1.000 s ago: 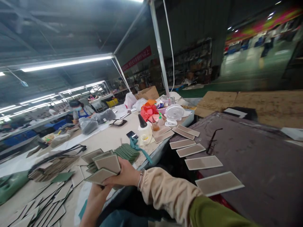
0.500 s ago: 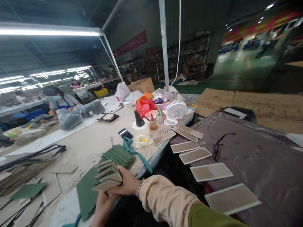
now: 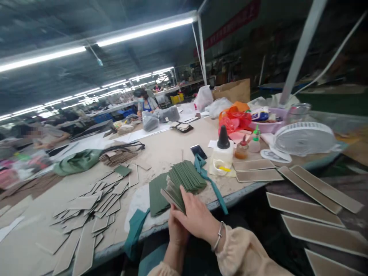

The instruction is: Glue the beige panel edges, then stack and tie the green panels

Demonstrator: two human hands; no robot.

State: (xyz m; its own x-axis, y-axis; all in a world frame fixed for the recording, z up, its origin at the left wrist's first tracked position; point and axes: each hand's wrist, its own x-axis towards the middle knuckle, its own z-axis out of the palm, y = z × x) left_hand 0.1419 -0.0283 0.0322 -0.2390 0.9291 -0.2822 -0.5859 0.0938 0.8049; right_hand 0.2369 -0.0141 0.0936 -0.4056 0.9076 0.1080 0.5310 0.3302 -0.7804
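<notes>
Both hands hold a small bundle of flat panels [image 3: 172,194], beige on one face and green on the other, tilted above the table's front edge. My right hand [image 3: 199,214] wraps its near right side, fingers over the top. From below, my left hand [image 3: 177,230] grips the lower end, partly hidden behind the right. Just beyond the bundle lies a fanned row of green panels [image 3: 188,174], with more green panels [image 3: 156,191] to its left. A teal cloth strip [image 3: 214,188] trails over the edge to the right.
Loose beige panels [image 3: 97,201] pile up on the left. A white glue bottle [image 3: 222,155] with black cap, a phone [image 3: 198,151], small bottles and a white fan [image 3: 304,138] stand further back. More panels [image 3: 322,234] lie spread at right. Co-workers sit at the far left.
The view has swung left, so the table things appear further right. The bundle, earlier fanned apart with beige faces up, is now closer together and tipped more upright in both hands.
</notes>
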